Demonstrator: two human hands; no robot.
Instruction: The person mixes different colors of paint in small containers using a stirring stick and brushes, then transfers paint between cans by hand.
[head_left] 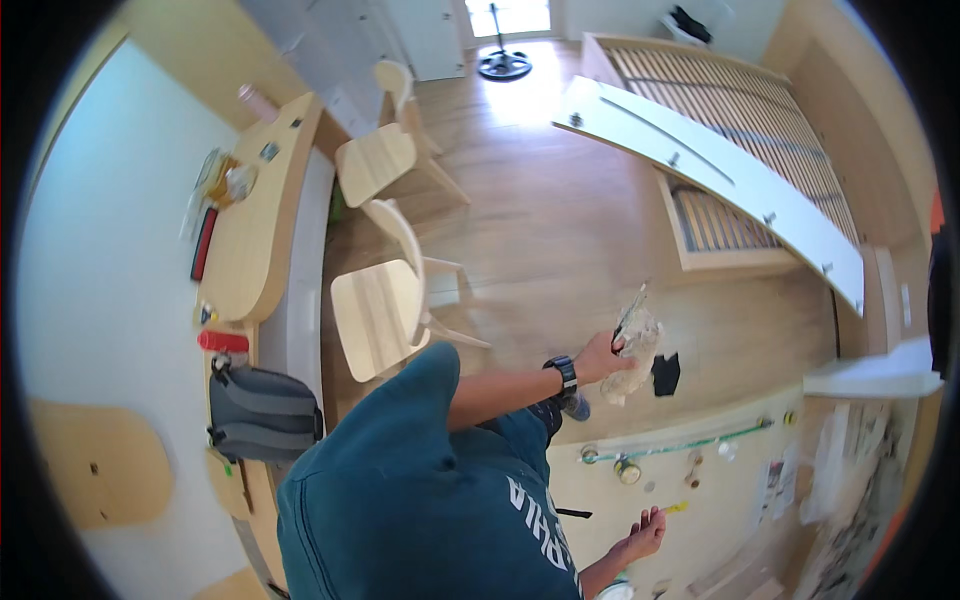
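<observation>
My left hand (pixel 602 357), with a dark watch on its wrist, is closed around a crumpled, pale plastic bag (pixel 632 365). A slim, dark-and-light stick-like tool (pixel 630 312) juts up from the same grip; its kind is unclear. Lower down, my right hand (pixel 642 538) pinches a small yellow piece (pixel 676 507) at its fingertips, too small to name. That hand is over a pale work surface (pixel 600 490). On it lie a long green strip (pixel 680 441), a round jar-like item (pixel 627 471) and several small parts. A black cloth-like piece (pixel 665 374) lies beyond the bag.
Two wooden chairs (pixel 378 315) stand by a curved desk (pixel 265 230) on the left. A grey backpack (pixel 262 410) and a red bottle (pixel 222 342) rest near it. A long white panel (pixel 700 175) with metal fittings lies across a slatted bed frame (pixel 735 100) at the far right.
</observation>
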